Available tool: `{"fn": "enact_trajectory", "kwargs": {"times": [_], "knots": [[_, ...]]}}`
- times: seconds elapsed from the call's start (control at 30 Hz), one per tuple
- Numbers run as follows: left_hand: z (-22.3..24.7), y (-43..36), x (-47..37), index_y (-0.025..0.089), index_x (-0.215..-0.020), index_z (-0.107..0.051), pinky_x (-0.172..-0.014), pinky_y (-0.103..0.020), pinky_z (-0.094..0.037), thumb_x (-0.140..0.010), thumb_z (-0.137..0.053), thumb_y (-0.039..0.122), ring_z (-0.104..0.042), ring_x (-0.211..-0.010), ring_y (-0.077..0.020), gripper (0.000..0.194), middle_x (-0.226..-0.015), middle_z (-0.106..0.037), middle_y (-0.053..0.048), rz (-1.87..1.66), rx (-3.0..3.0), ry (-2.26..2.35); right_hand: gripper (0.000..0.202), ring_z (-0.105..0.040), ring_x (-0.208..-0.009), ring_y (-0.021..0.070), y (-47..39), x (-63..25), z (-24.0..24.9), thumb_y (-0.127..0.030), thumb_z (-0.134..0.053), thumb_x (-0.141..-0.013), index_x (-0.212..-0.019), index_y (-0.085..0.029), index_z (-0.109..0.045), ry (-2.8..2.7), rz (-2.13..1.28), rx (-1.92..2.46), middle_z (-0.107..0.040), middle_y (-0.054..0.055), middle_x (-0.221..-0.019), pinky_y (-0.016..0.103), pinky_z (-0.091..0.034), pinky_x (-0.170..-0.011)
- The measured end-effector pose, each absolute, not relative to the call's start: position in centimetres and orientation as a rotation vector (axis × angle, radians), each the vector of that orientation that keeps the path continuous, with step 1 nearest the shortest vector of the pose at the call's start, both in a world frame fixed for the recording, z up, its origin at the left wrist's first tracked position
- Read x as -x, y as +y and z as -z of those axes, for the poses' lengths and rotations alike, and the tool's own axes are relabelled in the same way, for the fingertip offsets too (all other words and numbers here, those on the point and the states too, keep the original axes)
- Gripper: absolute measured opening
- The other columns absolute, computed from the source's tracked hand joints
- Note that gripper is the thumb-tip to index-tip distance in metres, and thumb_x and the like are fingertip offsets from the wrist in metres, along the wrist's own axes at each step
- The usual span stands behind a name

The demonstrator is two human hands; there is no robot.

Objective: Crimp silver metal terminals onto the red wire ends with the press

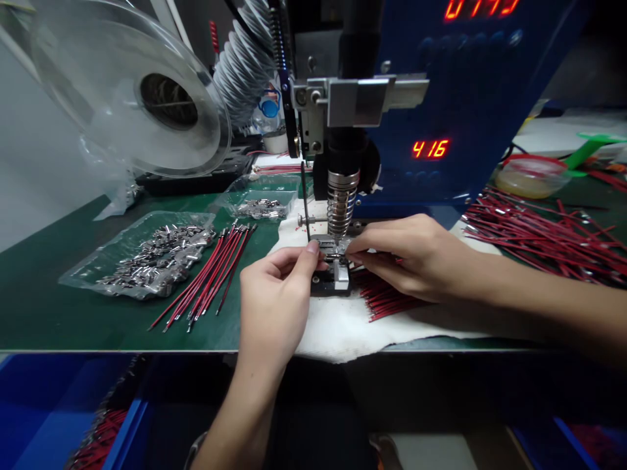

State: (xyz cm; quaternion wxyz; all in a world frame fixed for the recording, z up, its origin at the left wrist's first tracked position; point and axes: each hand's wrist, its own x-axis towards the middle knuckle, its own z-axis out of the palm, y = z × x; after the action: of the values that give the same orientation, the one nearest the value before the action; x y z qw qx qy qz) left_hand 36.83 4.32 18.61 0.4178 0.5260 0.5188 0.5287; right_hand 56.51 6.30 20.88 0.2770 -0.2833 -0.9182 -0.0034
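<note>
The metal fixture (340, 275) lies between left fingers (304, 262) and right fingers (375, 240), both pinched closed, contents unclear.

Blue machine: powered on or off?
On. The blue machine has red digits lit on its front: the lower display reads 416, and another, partly cut off by the frame, glows above it.

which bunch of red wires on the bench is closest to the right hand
The bunch on the white cloth, partly hidden under the right hand; the bunch beside the larger parts tray and the big heap at right lie farther off.
</note>
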Motion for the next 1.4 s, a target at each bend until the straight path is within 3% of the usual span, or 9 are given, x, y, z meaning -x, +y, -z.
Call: {"fn": "enact_trajectory", "kwargs": {"times": [0.3,0.93,1.2,1.4], "knots": [[-18.8,4.23,-36.87,0.014,-0.072,-0.07,-0.041,-0.022,-0.021,-0.08,-0.066,0.041,-0.031,-0.04,-0.0066,0.028,-0.043,-0.04,0.003,-1.318,-1.326,1.31,0.012,-0.053,-0.065,0.0084,6.32,-56.42,-20.9,-0.015,-0.052,-0.091,-0.095,-0.012,-0.063,-2.461,0.018,0.762,-0.063,0.004,-0.081,0.019,-0.038,-0.061],[-18.88,4.28,-36.97,0.014,-0.068,-0.068,-0.041,-0.021,-0.025,-0.078,-0.067,0.042,-0.029,-0.04,-0.0074,0.029,-0.04,-0.033,0.004,-1.31,-1.32,1.308,0.012,-0.053,-0.066,0.0093,6.31,-56.46,-20.76,-0.015,-0.051,-0.092,-0.096,-0.012,-0.062,-2.467,0.025,0.747,-0.062,0.004,-0.081,0.021,-0.039,-0.061],[-18.62,4.24,-36.85,0.014,-0.068,-0.064,-0.042,-0.022,-0.025,-0.079,-0.066,0.043,-0.033,-0.042,-0.0063,0.031,-0.056,-0.054,-0.001,-1.323,-1.324,1.278,0.014,-0.052,-0.064,0.0107,6.38,-56.7,-20.56,-0.017,-0.049,-0.093,-0.097,-0.013,-0.061,-2.479,0.037,0.743,-0.061,0.005,-0.079,0.023,-0.038,-0.06],[-18.58,4.21,-36.87,0.014,-0.07,-0.064,-0.042,-0.022,-0.025,-0.079,-0.066,0.043,-0.033,-0.042,-0.0055,0.031,-0.058,-0.055,-0.001,-1.327,-1.333,1.262,0.013,-0.053,-0.065,0.0108,6.4,-56.64,-20.59,-0.017,-0.049,-0.092,-0.097,-0.013,-0.061,-2.468,0.043,0.733,-0.062,0.005,-0.08,0.023,-0.039,-0.06]]}}
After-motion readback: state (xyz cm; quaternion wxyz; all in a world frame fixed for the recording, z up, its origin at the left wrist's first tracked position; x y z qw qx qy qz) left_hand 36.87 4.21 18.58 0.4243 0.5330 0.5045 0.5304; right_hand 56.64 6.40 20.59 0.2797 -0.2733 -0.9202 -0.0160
